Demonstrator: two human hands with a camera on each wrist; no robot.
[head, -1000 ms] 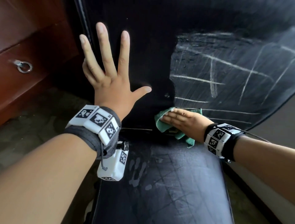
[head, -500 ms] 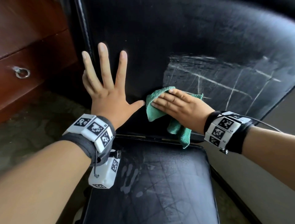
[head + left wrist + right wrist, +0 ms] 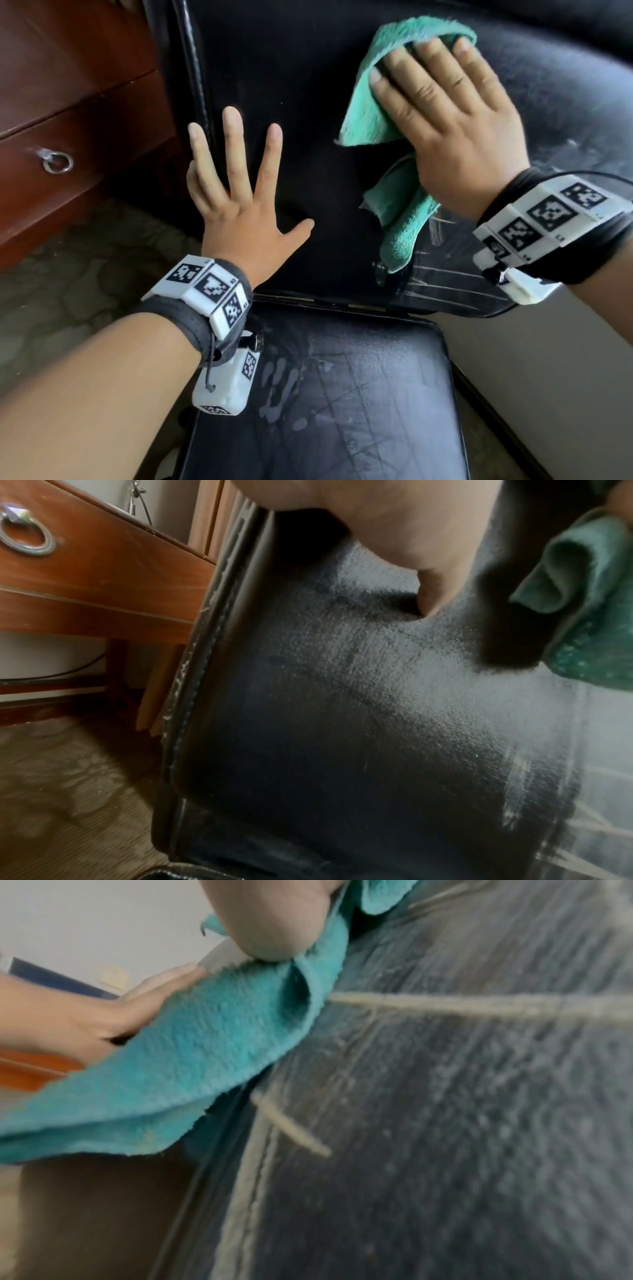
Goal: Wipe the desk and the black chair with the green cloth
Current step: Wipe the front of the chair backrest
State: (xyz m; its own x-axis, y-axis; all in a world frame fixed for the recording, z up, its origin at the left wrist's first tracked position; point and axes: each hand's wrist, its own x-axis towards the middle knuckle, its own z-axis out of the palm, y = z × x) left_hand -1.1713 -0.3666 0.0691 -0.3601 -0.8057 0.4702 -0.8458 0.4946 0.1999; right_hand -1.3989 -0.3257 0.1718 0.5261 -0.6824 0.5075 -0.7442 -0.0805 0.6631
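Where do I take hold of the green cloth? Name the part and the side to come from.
Pinch the loose tail of the green cloth hanging under the right hand, coming from below: the upper part is pressed flat against the chair back.

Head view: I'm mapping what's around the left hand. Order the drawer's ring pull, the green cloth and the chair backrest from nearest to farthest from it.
1. Chair backrest: under the left hand, touched.
2. Green cloth: to its right, under the right hand.
3. Ring pull: far left, on the drawer.
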